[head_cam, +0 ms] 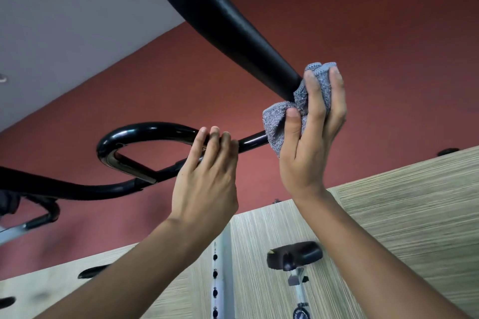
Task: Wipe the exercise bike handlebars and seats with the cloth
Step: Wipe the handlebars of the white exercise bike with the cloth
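Right now the right hand [308,142] has the grey cloth [273,124] bunched between fingers + thumb, clamped round the lower end of the padded black grip [215,15], which runs up and away to the left of that hand. Left hand [207,181], just beside and a bit below, is curled over the glossy handlebar tube [145,132], prob. steadying the bar. Looks like the handlebar step is underway, seats not yet done. To do it well: wrap cloth fully round the grip, squeeze w/ even pressure, slide along the whole length & twist so the far side gets wiped too. Refold to a clean face before doing the bare tube under the left hand. Seat [295,254] sits well below the right wrist, neither hand on it.
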A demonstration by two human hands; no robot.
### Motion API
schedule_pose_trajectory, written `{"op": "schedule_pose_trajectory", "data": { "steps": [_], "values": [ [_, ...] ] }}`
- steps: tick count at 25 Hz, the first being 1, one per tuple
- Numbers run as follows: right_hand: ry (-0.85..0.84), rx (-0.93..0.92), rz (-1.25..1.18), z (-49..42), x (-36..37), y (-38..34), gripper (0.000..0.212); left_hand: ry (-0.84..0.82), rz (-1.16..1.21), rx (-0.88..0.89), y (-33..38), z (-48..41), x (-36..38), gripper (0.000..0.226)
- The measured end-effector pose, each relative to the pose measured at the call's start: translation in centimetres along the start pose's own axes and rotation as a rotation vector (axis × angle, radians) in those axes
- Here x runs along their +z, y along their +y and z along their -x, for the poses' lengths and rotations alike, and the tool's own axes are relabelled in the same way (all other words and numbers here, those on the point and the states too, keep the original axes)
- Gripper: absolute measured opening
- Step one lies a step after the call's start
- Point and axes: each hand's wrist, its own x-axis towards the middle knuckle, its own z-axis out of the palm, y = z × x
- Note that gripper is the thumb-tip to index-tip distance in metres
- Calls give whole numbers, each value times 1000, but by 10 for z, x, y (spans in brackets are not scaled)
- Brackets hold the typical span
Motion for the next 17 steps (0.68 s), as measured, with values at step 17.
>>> {"op": "schedule_pose_trajectory", "data": {
  "steps": [17],
  "values": [
    [409, 813, -194, 45, 80, -35, 58, 137, -181, 84, -43, 32, 3, 69]
  ]
}}
